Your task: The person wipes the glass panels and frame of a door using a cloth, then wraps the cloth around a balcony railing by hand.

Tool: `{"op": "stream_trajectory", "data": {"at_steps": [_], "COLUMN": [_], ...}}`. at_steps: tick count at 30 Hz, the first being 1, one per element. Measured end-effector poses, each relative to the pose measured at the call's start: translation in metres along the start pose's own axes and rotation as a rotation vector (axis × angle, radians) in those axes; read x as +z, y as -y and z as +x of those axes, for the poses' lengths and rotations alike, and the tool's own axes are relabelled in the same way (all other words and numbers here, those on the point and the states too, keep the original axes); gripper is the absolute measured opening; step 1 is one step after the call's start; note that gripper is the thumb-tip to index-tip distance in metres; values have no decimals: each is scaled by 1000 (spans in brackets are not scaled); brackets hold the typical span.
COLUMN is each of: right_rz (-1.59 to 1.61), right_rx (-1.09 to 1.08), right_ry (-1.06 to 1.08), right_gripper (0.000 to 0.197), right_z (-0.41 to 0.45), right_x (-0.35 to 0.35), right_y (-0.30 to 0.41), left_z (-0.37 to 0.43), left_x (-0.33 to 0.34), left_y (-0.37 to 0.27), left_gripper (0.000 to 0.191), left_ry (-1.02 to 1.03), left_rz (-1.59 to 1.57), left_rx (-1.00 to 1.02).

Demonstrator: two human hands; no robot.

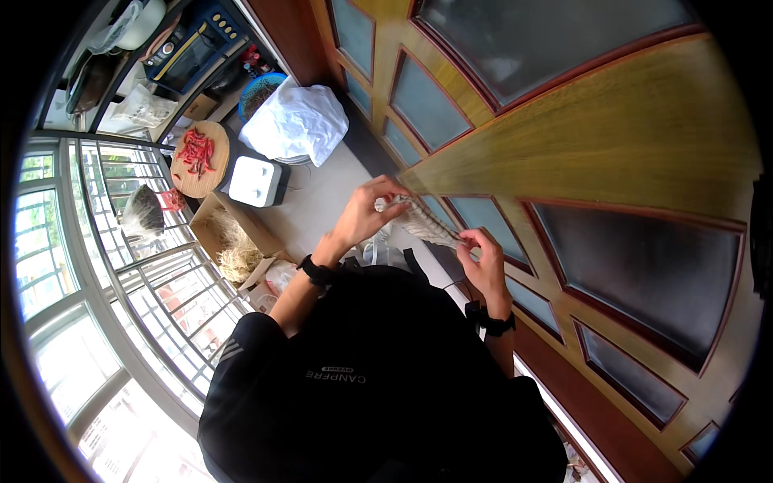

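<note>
A pale, ribbed piece of cloth [427, 223] with a dark line along it is stretched between my two hands, in front of my chest. My left hand [368, 208] pinches its upper left end between thumb and fingers. At the lower right end, my right hand [483, 259] grips it by a corner with the fingertips. The cloth slants down from left to right. What exactly the cloth is I cannot tell. Black bands circle both wrists.
Red chili peppers [196, 151] lie on a round woven tray [221, 142]. Nearby are a white box-shaped device [250, 181], a white plastic bag [296, 121] over a blue basket [249, 96], and a cardboard box [208, 220] holding dry fibres. Barred windows stand left, a glass-panelled wooden door [580, 115] right.
</note>
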State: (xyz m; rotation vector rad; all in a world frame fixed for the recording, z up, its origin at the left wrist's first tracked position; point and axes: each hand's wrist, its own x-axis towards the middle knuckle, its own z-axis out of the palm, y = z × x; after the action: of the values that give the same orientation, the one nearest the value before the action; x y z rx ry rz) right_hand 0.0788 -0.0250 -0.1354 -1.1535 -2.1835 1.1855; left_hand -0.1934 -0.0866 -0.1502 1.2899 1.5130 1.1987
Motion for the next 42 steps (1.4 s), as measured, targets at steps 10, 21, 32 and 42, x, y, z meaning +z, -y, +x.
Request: {"op": "stream_trajectory", "data": {"at_steps": [10, 21, 32, 42], "right_rz": [316, 480, 450, 170], "right_rx": [132, 123, -89, -241], "right_ry": [-68, -151, -451, -425], "right_gripper": [22, 17, 11, 7], "right_z": [-25, -72, -108, -126], "right_x": [64, 112, 68, -29], "right_y": [47, 93, 96, 42], "left_z": [-71, -150, -141, -119], "left_x": [21, 24, 24, 17], "left_y": [-7, -12, -12, -102], "left_gripper": [21, 20, 17, 59], "left_ry": [-254, -285, -487, 449], "left_rz": [-38, -213, -432, 293], "left_rx": [-99, -48, 11, 480]}}
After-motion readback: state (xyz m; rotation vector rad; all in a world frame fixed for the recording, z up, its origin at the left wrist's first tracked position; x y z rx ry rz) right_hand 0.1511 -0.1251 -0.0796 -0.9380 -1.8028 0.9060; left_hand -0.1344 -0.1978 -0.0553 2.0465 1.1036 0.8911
